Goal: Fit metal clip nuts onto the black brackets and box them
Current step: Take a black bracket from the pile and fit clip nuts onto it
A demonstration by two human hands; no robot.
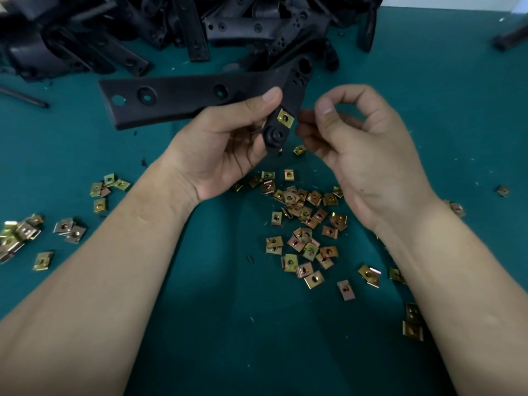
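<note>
My left hand (225, 144) grips a black bracket (183, 95) by its short angled arm and holds it above the green table. The bracket's long flat arm points left. A brass-coloured clip nut (285, 118) sits on the short arm, just above a round boss. My right hand (363, 141) hovers right of the nut with its fingers curled. Its fingertips are close to the bracket's edge, and I see nothing held in them. Loose clip nuts (305, 224) lie scattered on the table below both hands.
A heap of black brackets (160, 27) fills the back of the green table (217, 310). More clip nuts (25, 232) lie at the left edge, and a few (413, 321) at the lower right. A thin black rod (25, 97) lies far left.
</note>
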